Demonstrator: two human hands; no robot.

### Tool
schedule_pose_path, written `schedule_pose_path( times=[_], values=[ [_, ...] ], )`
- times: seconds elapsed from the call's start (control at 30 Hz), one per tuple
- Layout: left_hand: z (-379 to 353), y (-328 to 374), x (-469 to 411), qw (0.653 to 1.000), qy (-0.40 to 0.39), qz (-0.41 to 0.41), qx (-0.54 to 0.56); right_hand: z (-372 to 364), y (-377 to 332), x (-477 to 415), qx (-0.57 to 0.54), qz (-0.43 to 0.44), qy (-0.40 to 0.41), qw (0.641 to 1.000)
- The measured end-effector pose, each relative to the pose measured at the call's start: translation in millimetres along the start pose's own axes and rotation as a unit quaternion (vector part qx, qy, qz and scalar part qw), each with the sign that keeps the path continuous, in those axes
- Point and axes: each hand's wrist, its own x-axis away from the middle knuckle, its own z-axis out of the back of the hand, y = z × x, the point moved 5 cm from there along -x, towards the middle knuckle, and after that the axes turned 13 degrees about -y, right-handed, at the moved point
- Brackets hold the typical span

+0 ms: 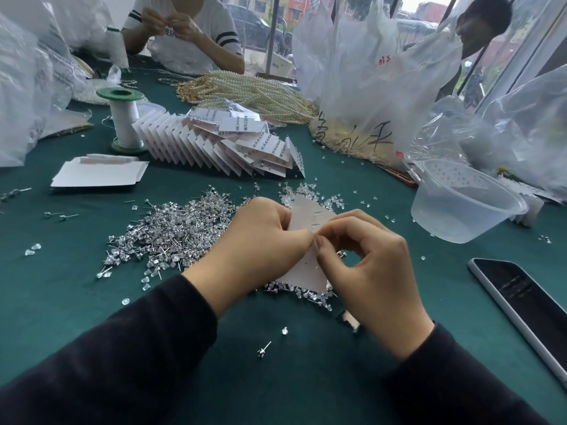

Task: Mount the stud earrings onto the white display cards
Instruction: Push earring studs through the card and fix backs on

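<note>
A white display card (310, 216) is held upright over the green table, its blank back towards me. My left hand (260, 240) grips its left edge. My right hand (365, 259) pinches something tiny against the card's middle with thumb and forefinger; what it pinches is hidden. A heap of loose silver stud earrings (175, 231) lies just left of my hands. Clear plastic earring backs (306, 191) are scattered behind the card. A fanned stack of finished cards (233, 142) with studs on them lies further back.
A clear plastic bowl (466, 204) stands at the right, a phone (527, 305) near the right edge. A white cardboard box (98, 173) and a thread spool (124, 118) lie back left. Pearl strands (254, 90) and plastic bags fill the back. Two people sit across.
</note>
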Motion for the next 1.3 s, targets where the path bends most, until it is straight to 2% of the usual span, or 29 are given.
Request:
schedule_pose_path(
  times=[0.23, 0.3, 0.37, 0.4, 0.43, 0.47, 0.5, 0.53, 0.57, 0.6, 0.7, 0.87, 0.97, 1.07, 1.3],
  values=[
    [0, -2, -2, 1.0, -0.012, -0.006, -0.009, -4, -4, 1, 0.036, 0.028, 0.008, 0.999],
    [-2, -1, -3, 0.996, -0.07, -0.002, 0.049, -3, 0, 0, 0.032, 0.018, 0.012, 0.999],
    [-3, -1, -3, 0.973, -0.16, 0.043, 0.162, 1, 4, -1, 0.013, 0.006, 0.025, 1.0],
    [1, -1, -2, 0.965, -0.168, 0.067, 0.191, 3, 5, -1, 0.0, -0.001, 0.033, 0.999],
    [9, -2, -1, 0.971, -0.147, 0.079, 0.172, 5, 6, -1, -0.013, -0.009, 0.041, 0.999],
    [19, -4, -2, 0.987, -0.099, 0.08, 0.094, 8, 8, -2, -0.027, -0.02, 0.048, 0.998],
    [32, -6, -3, 0.996, -0.03, 0.071, -0.031, 10, 10, -2, -0.04, -0.034, 0.055, 0.997],
    [42, -6, -2, 0.985, 0.023, 0.062, -0.159, 13, 12, -2, -0.059, -0.053, 0.06, 0.995],
    [47, -6, -1, 0.965, 0.042, 0.063, -0.249, 15, 15, -2, -0.086, -0.074, 0.062, 0.992],
    [47, -9, -1, 0.952, 0.028, 0.071, -0.296, 16, 19, -2, -0.12, -0.096, 0.062, 0.986],
    [36, -14, -3, 0.945, -0.021, 0.083, -0.315, 17, 25, -2, -0.261, -0.152, 0.062, 0.951],
    [38, -14, -7, 0.959, 0.012, 0.051, -0.279, 9, 32, -1, -0.482, -0.227, 0.048, 0.845],
    [44, -12, -6, 0.97, 0.024, 0.047, -0.236, 6, 33, 0, -0.567, -0.263, 0.032, 0.78],
    [48, -10, -4, 0.977, 0.029, 0.043, -0.207, 2, 32, 1, -0.615, -0.287, 0.018, 0.735],
    [42, -7, -3, 0.989, -0.001, 0.021, -0.148, 0, 26, 0, -0.623, -0.279, -0.025, 0.731]
  ],
)
